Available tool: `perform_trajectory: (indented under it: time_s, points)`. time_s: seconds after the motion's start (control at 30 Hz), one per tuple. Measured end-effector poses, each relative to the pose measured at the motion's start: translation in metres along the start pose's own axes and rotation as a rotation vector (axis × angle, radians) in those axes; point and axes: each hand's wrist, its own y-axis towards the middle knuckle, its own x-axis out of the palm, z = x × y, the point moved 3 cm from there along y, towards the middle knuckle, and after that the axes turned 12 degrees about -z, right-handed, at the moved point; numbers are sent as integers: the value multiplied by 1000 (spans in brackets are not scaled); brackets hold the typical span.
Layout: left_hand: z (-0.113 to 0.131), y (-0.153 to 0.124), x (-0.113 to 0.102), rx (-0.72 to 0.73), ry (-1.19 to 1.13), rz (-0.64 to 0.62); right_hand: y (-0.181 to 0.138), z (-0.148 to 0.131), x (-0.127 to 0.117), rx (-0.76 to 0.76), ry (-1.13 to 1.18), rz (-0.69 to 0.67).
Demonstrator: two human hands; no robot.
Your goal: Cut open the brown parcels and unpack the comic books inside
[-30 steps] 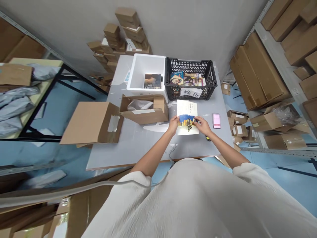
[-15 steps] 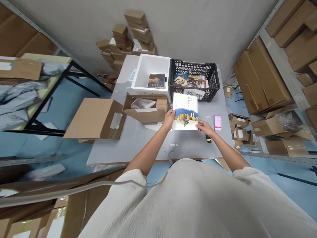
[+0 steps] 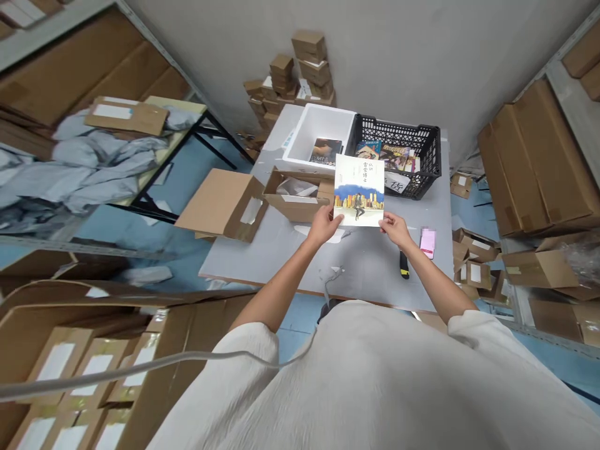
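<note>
A white book (image 3: 359, 190) with a painted city skyline on its cover is held upright above the table, cover toward me. My left hand (image 3: 324, 225) grips its lower left edge, thumb on the front. The lower right corner is pinched by my right hand (image 3: 394, 229). Just behind the book stand a white foam box (image 3: 299, 125) with a dark book (image 3: 325, 150) inside and a black plastic crate (image 3: 427, 161) with several books. To the left sits an open cardboard box (image 3: 293, 208) with packing material in it.
A larger cardboard box (image 3: 220, 203) overhangs the grey table's (image 3: 281, 256) left side. A phone (image 3: 427, 242) and a black-yellow cutter (image 3: 404, 265) lie by my right forearm. Parcels fill the side table (image 3: 202, 111) and a big carton (image 3: 187, 331) at left. A cable (image 3: 187, 357) crosses my left sleeve.
My view has turned to the left, so the table appears further right. Both hands have raised the book slightly, and it now overlaps the crate's front left corner.
</note>
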Motion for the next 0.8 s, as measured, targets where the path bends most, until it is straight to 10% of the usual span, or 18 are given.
perform_trajectory:
  time_s: [0.8]
  points:
    - [-61,64,-158,95,118,-114,123,-59,108,-55,-318,177]
